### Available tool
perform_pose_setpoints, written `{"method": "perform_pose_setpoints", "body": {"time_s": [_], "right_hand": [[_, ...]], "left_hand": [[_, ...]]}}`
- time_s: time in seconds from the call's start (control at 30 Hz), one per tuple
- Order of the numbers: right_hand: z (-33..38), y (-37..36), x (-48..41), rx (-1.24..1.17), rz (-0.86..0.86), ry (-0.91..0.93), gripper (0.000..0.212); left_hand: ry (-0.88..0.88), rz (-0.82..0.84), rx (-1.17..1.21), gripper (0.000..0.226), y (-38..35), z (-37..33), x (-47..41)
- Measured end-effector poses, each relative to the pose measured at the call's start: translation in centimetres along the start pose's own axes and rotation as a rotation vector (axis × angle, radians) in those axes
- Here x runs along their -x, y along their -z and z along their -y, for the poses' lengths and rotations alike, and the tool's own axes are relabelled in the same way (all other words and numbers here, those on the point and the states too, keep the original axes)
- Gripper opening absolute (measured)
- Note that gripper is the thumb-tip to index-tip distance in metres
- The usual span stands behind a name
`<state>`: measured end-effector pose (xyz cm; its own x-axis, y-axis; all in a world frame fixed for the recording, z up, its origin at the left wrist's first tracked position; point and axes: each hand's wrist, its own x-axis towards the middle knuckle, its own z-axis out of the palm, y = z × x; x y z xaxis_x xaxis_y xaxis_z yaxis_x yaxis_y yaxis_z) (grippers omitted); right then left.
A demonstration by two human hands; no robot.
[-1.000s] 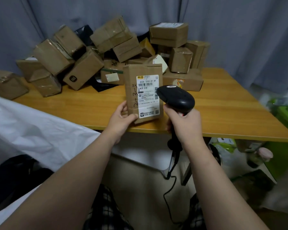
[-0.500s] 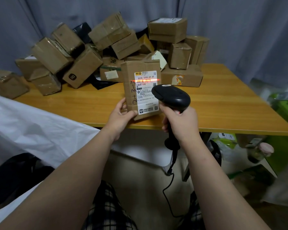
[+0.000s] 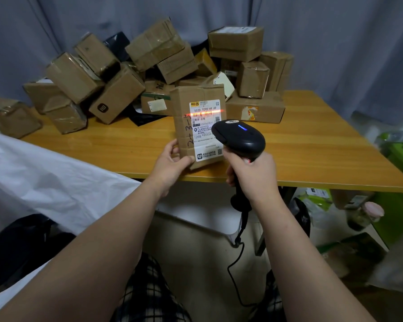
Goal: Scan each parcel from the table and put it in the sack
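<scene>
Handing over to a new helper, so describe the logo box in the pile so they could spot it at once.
On the wooden table, look at the parcel pile against the curtain. In its left half, at the front, a brown box lies tilted. It alone bears a dark square logo on its near face.

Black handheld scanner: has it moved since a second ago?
Yes, slightly left, judged against the flat cardboard box with the orange sticker; the black handheld scanner now overlaps more of the held brown cardboard parcel.
</scene>
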<state>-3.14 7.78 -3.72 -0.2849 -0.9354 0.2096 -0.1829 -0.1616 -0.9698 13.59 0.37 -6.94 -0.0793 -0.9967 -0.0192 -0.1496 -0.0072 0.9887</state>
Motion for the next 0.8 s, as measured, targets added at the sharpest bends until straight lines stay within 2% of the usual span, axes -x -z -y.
{"method": "perform_pose_setpoints", "body": {"time_s": [0.13,0.23,0.4,0.53,0.67,0.8], "right_hand": [[0.6,-0.6,-0.2,-0.025,0.025,0.03,0.016],[1.9,-2.3,-0.3,-0.076,0.097,0.049,0.011],[3.3,-8.2,0.3,-0.121,0.303,0.064,0.008],[2.7,-13.7,1.6,-0.063,0.413,0.06,0.013],[1.5,-18.3,3.4,0.015,0.509,0.037,0.021],[0.4,-20.9,4.8,0.127,0.58,0.053,0.029]], "left_hand": [[0.037,-0.017,0.033,0.064,-0.3,-0.6,0.5],[0.025,-0.132,0.128,0.051,1.5,-1.5,1.3],[-0.088,-0.343,0.012,0.047,9.8,-3.0,4.8],[-0.136,-0.546,-0.093,0.04,16.5,-2.2,9.2],[-0.033,-0.673,-0.178,0.048,21.5,0.2,13.0],[0.158,-0.634,-0.465,0.042,24.8,1.9,15.2]]}}
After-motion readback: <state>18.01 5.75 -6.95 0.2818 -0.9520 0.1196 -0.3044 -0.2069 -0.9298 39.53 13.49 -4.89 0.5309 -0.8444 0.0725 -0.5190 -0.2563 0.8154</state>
